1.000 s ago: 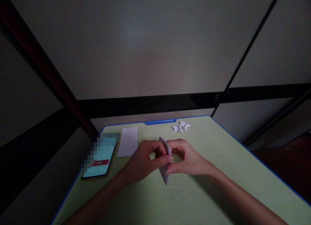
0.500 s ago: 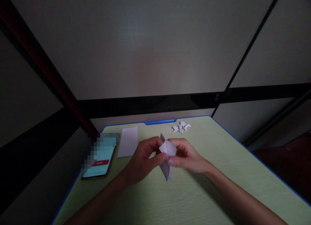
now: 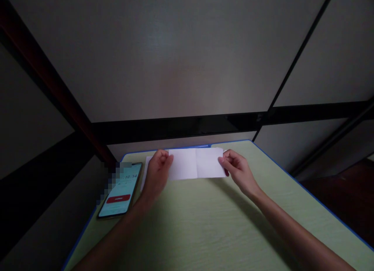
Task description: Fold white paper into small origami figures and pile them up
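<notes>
A white sheet of paper [image 3: 196, 164] with a vertical crease near its middle is stretched flat above the table, between both hands. My left hand [image 3: 158, 170] pinches its left end with thumb and fingers. At the opposite end, my right hand [image 3: 237, 169] grips the edge in the same way, thumb in front. Behind the left hand, another white paper [image 3: 144, 178] lies on the table, mostly covered by the hand. The small folded paper pieces at the back of the table are hidden behind the held sheet.
A phone [image 3: 121, 193] with a lit screen lies at the table's left edge. The pale green table [image 3: 198, 224] has a blue rim. Close behind it stands a panelled cabinet front [image 3: 181, 68] with a dark horizontal band.
The paper has gone from bunched and folded between close fingers to opened out flat. My hands have moved apart and slightly away from me, still holding it.
</notes>
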A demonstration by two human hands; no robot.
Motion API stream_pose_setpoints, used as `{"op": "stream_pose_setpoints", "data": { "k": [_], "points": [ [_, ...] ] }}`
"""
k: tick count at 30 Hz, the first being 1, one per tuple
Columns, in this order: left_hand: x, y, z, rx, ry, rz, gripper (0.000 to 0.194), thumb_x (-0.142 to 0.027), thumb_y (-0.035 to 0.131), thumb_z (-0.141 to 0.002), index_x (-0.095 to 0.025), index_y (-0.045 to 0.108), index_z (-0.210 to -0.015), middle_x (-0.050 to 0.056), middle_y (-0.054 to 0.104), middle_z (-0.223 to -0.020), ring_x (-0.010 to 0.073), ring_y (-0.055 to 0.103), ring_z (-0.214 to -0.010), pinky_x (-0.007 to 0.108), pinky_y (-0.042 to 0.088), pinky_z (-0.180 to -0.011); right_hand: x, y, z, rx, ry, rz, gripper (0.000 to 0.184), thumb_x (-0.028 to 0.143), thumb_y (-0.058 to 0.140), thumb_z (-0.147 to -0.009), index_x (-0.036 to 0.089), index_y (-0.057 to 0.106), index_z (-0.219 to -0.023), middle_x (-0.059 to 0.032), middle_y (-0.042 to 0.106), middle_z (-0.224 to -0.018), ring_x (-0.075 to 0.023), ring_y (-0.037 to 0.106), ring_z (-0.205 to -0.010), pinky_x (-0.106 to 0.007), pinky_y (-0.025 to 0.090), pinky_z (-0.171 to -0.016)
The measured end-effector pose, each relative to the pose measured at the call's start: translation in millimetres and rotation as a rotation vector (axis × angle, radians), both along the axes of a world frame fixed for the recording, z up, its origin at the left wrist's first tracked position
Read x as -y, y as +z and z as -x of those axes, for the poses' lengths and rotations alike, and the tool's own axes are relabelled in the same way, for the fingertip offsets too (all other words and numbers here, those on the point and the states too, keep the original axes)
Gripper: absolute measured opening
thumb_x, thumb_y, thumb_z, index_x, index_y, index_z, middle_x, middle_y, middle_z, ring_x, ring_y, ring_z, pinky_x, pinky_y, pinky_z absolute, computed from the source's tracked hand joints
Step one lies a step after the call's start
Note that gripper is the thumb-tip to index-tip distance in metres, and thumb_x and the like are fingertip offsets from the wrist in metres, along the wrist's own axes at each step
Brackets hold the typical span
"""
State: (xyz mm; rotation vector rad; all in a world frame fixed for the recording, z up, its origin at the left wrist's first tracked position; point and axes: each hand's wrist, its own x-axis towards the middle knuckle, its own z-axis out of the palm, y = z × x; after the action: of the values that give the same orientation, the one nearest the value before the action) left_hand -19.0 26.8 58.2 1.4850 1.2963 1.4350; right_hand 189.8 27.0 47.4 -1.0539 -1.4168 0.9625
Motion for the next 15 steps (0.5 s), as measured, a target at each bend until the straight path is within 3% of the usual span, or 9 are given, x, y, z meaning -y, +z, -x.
{"op": "stream_pose_setpoints", "data": {
  "k": [6, 12, 15],
  "points": [
    [2, -23.5, -15, -0.158, 0.069, -0.086, 0.01, -0.022, 0.044, -0.072, -0.018, 0.04, -0.064, -0.007, 0.037, -0.05, 0.0073, 0.034, -0.046, 0.018, 0.024, -0.044, 15, -27.9, -5, -0.071, -0.107, 0.096, 0.023, 0.034, 0.052, -0.07, 0.017, 0.04, -0.062, 0.0087, 0.033, -0.043, -0.0037, 0.029, -0.035, -0.015, 0.02, -0.032],
    [-3, -57.2, -19, 0.025, 0.017, 0.027, 0.013, -0.024, 0.045, -0.07, -0.018, 0.038, -0.061, -0.007, 0.037, -0.049, 0.0074, 0.035, -0.045, 0.018, 0.025, -0.042, 20, -45.9, -7, -0.095, -0.099, 0.132, 0.024, 0.034, 0.053, -0.07, 0.016, 0.04, -0.06, 0.0082, 0.034, -0.044, -0.0036, 0.03, -0.037, -0.015, 0.022, -0.033],
    [-3, -69.8, -21, 0.137, -0.055, 0.076, 0.012, -0.026, 0.045, -0.07, -0.018, 0.038, -0.063, -0.008, 0.034, -0.048, 0.0076, 0.036, -0.045, 0.017, 0.026, -0.042, 21, -51.9, -6, -0.118, -0.062, 0.161, 0.022, 0.035, 0.051, -0.071, 0.016, 0.043, -0.064, 0.0067, 0.037, -0.049, -0.0051, 0.036, -0.041, -0.015, 0.028, -0.034]
  ]
}}
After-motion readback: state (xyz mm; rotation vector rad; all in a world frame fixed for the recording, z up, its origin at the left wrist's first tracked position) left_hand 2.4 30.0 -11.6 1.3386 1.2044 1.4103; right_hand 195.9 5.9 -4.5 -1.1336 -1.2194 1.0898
